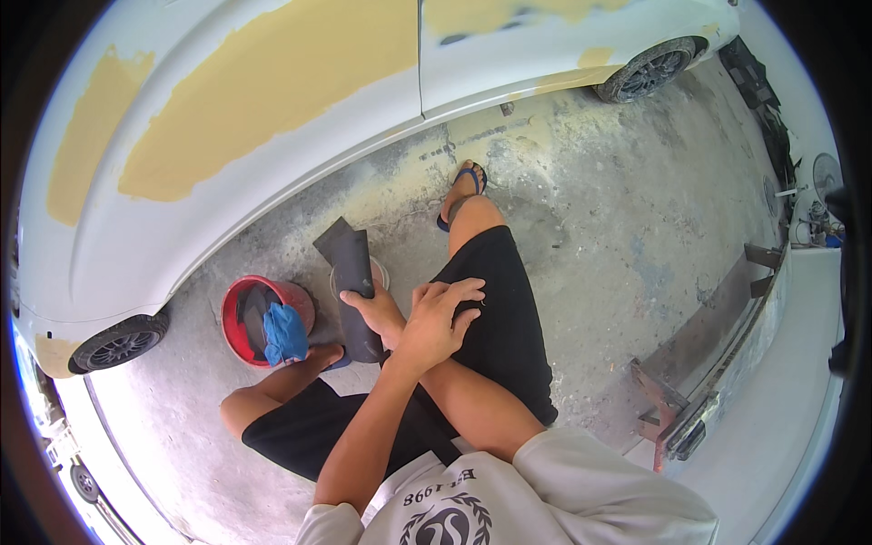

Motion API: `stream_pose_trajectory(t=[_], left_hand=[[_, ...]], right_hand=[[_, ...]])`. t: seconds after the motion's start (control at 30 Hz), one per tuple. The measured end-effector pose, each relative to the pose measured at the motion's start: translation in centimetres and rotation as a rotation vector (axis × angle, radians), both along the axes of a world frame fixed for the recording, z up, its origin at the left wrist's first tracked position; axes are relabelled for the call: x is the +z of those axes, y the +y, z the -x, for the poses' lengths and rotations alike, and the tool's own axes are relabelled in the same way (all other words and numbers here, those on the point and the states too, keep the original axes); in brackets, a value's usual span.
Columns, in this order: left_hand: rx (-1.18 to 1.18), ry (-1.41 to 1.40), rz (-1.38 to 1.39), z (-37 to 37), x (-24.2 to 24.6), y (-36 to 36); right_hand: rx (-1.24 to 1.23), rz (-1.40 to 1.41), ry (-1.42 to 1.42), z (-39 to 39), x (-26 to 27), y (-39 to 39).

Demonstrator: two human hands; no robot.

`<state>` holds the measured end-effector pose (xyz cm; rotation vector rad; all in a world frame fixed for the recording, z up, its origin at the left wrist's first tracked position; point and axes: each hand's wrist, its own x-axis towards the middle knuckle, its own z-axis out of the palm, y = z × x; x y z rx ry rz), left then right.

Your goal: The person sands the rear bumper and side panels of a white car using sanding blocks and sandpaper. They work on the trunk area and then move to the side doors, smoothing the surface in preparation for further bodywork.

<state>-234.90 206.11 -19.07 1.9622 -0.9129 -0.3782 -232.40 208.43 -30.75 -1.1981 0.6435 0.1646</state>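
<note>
My forearms cross, the left one over the right. My right hand (381,317) grips a long, curled dark grey sheet, seemingly sandpaper (353,272), with the thumb on its face. Another dark flat piece (334,236) sticks out behind its upper end. My left hand (439,317) holds nothing; its fingers are spread over the black shorts (507,327) on my right thigh. Behind the sheet, a round pale container (380,269) is partly hidden. To the left stands a red bucket (300,300) with dark sheets inside and a blue cloth (285,334) over its rim.
A white car (327,143) with large yellowish filler patches (272,95) spans the far side. Its wheels (647,71) rest on the stained concrete floor (599,204). A long metal beam with brackets (729,340) lies along the right wall, and a fan (826,177) stands farther up.
</note>
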Motion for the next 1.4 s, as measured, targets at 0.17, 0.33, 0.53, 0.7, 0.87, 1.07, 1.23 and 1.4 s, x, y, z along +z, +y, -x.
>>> stream_pose_trajectory(t=[0.17,0.33,0.53,0.7,0.87,1.07,1.23,1.4], left_hand=[[-0.002,0.094,-0.025,0.0,-0.1,0.1],[0.031,0.123,0.005,0.1,-0.4,0.0],[0.078,0.178,0.002,0.1,-0.3,-0.3],[0.102,0.342,0.051,-0.3,0.2,-0.3],[0.085,0.426,0.079,-0.4,0.8,-0.3],[0.133,0.758,0.247,-1.9,4.6,1.5],[0.280,0.562,0.499,-6.8,10.4,9.4],[0.548,0.402,0.327,-12.4,7.9,21.5]], right_hand=[[0.007,-0.012,-0.001,0.0,-0.1,0.0],[-0.004,-0.038,0.003,0.0,0.2,0.0],[-0.034,-0.019,0.003,0.0,0.1,-0.1],[-0.022,-0.041,0.027,0.0,0.2,-0.2],[-0.011,-0.094,0.078,-0.1,0.8,-0.5],[-0.068,-0.227,-0.141,0.1,1.0,-1.4],[0.025,-0.211,-0.052,-0.2,1.4,-1.5],[-0.046,-0.302,0.150,-0.8,2.0,-1.4]])
